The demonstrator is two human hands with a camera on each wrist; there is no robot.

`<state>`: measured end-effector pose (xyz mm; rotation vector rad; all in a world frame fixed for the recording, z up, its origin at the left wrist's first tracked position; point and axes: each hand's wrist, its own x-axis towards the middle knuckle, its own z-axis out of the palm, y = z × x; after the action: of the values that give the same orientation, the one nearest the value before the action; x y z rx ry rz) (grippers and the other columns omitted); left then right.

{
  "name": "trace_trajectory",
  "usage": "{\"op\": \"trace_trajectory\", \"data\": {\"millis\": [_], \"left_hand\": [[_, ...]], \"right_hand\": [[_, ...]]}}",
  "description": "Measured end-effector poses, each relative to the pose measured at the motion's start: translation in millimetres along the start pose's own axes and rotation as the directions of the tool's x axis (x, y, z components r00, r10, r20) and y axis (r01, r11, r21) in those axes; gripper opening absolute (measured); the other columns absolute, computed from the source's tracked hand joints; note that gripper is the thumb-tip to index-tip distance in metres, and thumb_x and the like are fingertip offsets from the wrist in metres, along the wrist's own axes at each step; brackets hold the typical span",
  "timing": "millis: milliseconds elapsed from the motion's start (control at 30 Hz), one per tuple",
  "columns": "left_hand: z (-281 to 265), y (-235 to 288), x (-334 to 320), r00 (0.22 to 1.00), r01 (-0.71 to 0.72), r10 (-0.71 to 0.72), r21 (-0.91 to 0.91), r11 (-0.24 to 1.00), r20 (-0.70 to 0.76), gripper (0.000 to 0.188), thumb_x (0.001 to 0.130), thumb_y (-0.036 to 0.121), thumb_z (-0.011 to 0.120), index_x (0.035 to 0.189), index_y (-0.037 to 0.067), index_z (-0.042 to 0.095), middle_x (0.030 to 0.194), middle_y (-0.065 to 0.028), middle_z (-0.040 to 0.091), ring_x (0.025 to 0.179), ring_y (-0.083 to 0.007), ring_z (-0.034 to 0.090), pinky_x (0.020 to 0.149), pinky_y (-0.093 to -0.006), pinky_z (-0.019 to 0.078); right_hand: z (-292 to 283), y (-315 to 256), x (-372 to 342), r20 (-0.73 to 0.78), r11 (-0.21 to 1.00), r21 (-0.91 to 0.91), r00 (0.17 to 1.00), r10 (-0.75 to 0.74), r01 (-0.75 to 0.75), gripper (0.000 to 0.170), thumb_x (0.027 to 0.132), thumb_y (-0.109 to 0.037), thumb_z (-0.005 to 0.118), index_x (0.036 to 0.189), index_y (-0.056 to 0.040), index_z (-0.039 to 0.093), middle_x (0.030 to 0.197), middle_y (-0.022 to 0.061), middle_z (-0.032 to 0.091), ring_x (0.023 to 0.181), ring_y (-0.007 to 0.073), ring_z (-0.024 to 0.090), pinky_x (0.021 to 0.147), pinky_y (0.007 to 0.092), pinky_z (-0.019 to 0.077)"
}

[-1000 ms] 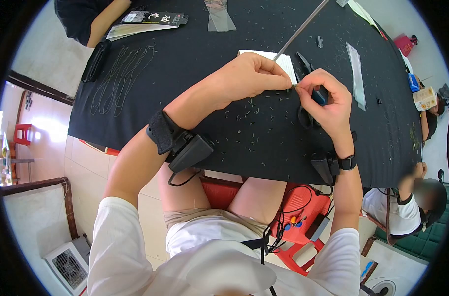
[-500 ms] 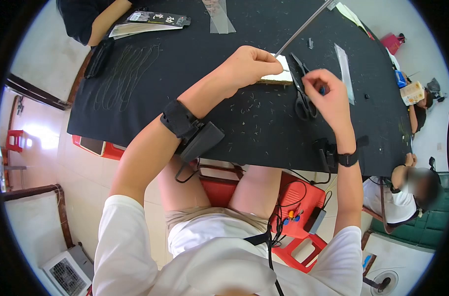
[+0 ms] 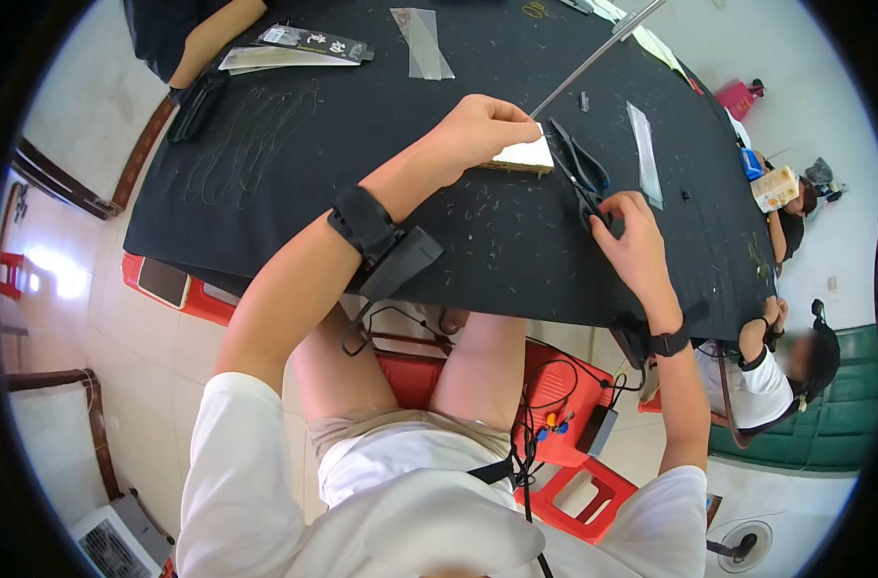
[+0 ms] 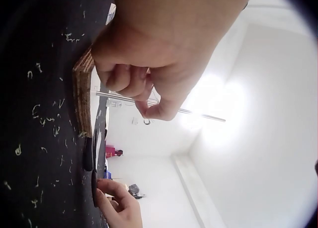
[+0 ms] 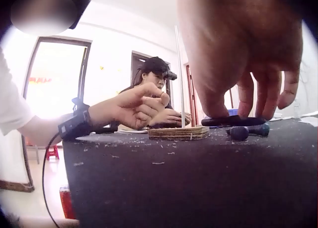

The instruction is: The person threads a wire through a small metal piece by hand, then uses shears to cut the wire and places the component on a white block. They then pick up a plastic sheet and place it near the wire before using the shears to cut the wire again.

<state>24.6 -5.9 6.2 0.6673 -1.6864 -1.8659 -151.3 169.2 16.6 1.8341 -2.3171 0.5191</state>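
My left hand [image 3: 492,135] is beside a thin metal rod [image 3: 603,50], thumb and forefinger pinching a tiny curved thread-like piece [image 4: 147,122]. The rod stands upright from a layered wooden block [image 5: 179,133] with a white top [image 3: 526,154]. To the right lie black-handled scissors [image 3: 576,178], their blades pointing away from me. My right hand [image 3: 637,241] holds them by the handle loops, close to the table. Beside the scissors is a plier-like tool with dark blue handles [image 3: 598,173]. In the right wrist view, the fingers are over the black loop [image 5: 233,121].
Short clippings litter the black tablecloth [image 3: 381,289]. Looped thin line [image 3: 256,144] lies on the left, with a black case [image 3: 198,106] and packets [image 3: 304,46] behind. Clear plastic sleeves [image 3: 643,154] lie on the right. Other people sit around the table.
My right hand has left the left hand's fingertips and come down onto the scissors' handles. The left hand has moved slightly left, still pinching beside the rod. The head view has shifted.
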Motion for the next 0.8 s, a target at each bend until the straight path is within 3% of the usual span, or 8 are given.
{"op": "trace_trajectory", "data": {"millis": [100, 200, 267, 300, 333, 400, 533, 800], "left_hand": [[2, -2, 1, 1.0, -0.027, 0.027, 0.028, 0.999, 0.017, 0.03, 0.075, 0.025, 0.063, 0.093, 0.0, 0.063, 0.071, -0.0015, 0.055, 0.055, -0.0049, 0.041, 0.046, -0.0187, 0.0297], [1, -1, 1, 1.0, -0.018, 0.019, 0.062, 0.998, -0.006, 0.03, 0.077, 0.024, 0.062, 0.094, 0.0, 0.062, 0.066, 0.0009, 0.051, 0.051, -0.0038, 0.037, 0.043, -0.0189, 0.0263], [1, 0, 1, 1.0, -0.006, 0.006, 0.063, 0.998, -0.011, 0.029, 0.077, 0.023, 0.062, 0.095, -0.001, 0.062, 0.063, 0.0023, 0.049, 0.049, -0.0029, 0.034, 0.043, -0.0187, 0.0245], [1, 0, 1, 1.0, 0.005, -0.004, 0.059, 0.998, -0.019, 0.029, 0.078, 0.022, 0.061, 0.097, -0.001, 0.061, 0.06, 0.0037, 0.046, 0.048, -0.0021, 0.031, 0.042, -0.0184, 0.0226], [1, 0, 2, 1.0, 0.004, -0.003, 0.062, 0.998, -0.017, 0.029, 0.078, 0.022, 0.061, 0.097, -0.001, 0.061, 0.06, 0.0037, 0.046, 0.048, -0.0021, 0.031, 0.042, -0.0184, 0.0226], [1, -2, 4, 1.0, 0.003, -0.001, 0.069, 0.998, -0.025, 0.028, 0.08, 0.02, 0.06, 0.098, -0.001, 0.06, 0.057, 0.0056, 0.043, 0.045, -0.001, 0.028, 0.041, -0.0176, 0.0195], [-3, -3, 5, 1.0, -0.013, 0.013, 0.048, 0.999, -0.007, 0.026, 0.08, 0.02, 0.06, 0.096, -0.002, 0.06, 0.057, 0.0061, 0.042, 0.045, -0.0006, 0.028, 0.04, -0.0171, 0.0182], [-4, 0, 4, 0.995, 0.006, -0.017, -0.114, 0.994, -0.095, 0.019, 0.082, 0.015, 0.058, 0.092, 0.0, 0.06, 0.054, 0.0087, 0.039, 0.043, 0.0005, 0.026, 0.038, -0.0169, 0.0171]], "right_hand": [[-11, 14, -10, -0.06, 0.994, 0.02, 0.993, -0.106, 0.107, 0.021, 0.073, -0.016, 0.063, 0.088, -0.0038, 0.056, 0.088, 0.0088, 0.057, 0.078, 0.023, 0.058, 0.068, 0.0309, 0.0459], [-24, 16, -14, 0.151, 0.948, 0.209, 0.966, 0.21, -0.239, 0.017, 0.079, -0.015, 0.058, 0.091, -0.0031, 0.055, 0.095, 0.0121, 0.059, 0.08, 0.0219, 0.06, 0.068, 0.0287, 0.047], [-30, 28, -16, 0.384, 0.459, 0.751, 0.88, 0.279, -0.474, 0.016, 0.086, -0.015, 0.049, 0.094, -0.0012, 0.053, 0.103, 0.0177, 0.058, 0.086, 0.0231, 0.061, 0.068, 0.0271, 0.0483], [-34, 31, -19, 0.433, 0.018, 0.899, 0.895, 0.112, -0.437, 0.021, 0.089, -0.016, 0.042, 0.098, 0.0011, 0.052, 0.109, 0.0194, 0.055, 0.093, 0.0259, 0.059, 0.066, 0.0257, 0.0488], [-36, 32, -22, 0.431, 0.016, 0.9, 0.895, 0.113, -0.435, 0.021, 0.089, -0.016, 0.042, 0.098, 0.0011, 0.052, 0.109, 0.0194, 0.055, 0.093, 0.0259, 0.059, 0.066, 0.0257, 0.0488], [-38, 27, -28, 0.562, -0.493, 0.737, 0.824, 0.066, -0.463, 0.026, 0.089, -0.019, 0.043, 0.101, 0.0012, 0.052, 0.113, 0.0198, 0.053, 0.1, 0.0258, 0.056, 0.067, 0.0264, 0.0482], [-30, 26, -31, 0.481, -0.482, 0.722, 0.861, -0.166, -0.496, 0.026, 0.084, -0.023, 0.053, 0.098, -0.0009, 0.055, 0.109, 0.0167, 0.055, 0.099, 0.0235, 0.055, 0.07, 0.0286, 0.0465], [-21, -8, 21, 0.336, -0.151, 0.922, 0.93, -0.148, -0.357, 0.033, 0.079, -0.036, 0.061, 0.085, -0.0042, 0.053, 0.091, 0.0108, 0.053, 0.079, 0.0179, 0.052, 0.064, 0.0273, 0.041]]}}
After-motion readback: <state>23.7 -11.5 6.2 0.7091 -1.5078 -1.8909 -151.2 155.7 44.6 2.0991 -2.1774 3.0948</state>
